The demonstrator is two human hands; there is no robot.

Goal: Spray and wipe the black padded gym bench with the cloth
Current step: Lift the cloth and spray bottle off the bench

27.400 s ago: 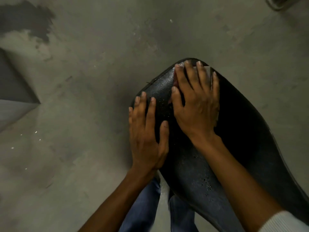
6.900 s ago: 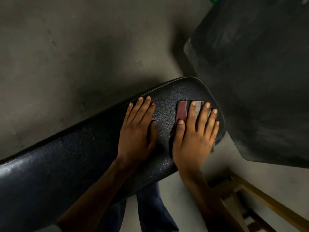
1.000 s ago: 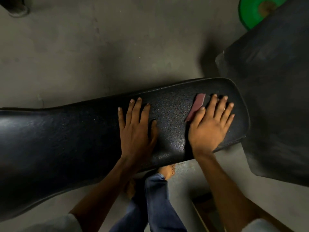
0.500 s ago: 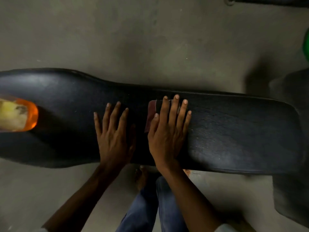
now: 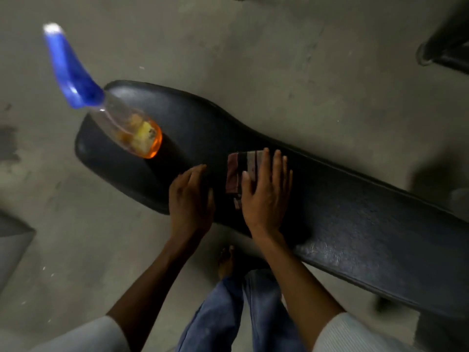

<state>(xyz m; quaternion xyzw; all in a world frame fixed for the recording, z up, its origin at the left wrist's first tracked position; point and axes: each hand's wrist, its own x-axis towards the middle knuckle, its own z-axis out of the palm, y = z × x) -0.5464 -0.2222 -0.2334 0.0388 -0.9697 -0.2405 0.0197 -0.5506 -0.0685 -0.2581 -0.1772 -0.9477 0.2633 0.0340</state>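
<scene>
The folded cloth (image 5: 241, 171), striped maroon, dark and pale, lies flat on the black padded bench (image 5: 355, 212) under the right hand (image 5: 266, 196), whose fingers are straight and spread, pressing down on it; the part of the cloth that shows sticks out from beneath the thumb and index finger toward ten o'clock, and the rest is hidden under the palm. The left hand (image 5: 190, 199) sits just beside it at nine o'clock, resting on the near edge of the bench with fingers loosely bent and holding nothing; it does not touch the cloth. The bench runs with its long axis from ten o'clock to four o'clock across the view, its rounded, wider end at the upper left and its narrower length passing out of view at the lower right. On that wider end, at ten o'clock from the hands and apart from both, stands a clear spray bottle (image 5: 127, 128) with orange liquid in its lower part and a blue trigger head (image 5: 71, 72) leaning toward eleven o'clock in this wide-angle view. Below the bench are blue jeans (image 5: 228, 313) and a bare foot (image 5: 225, 262) on the grey concrete floor (image 5: 279, 47).
</scene>
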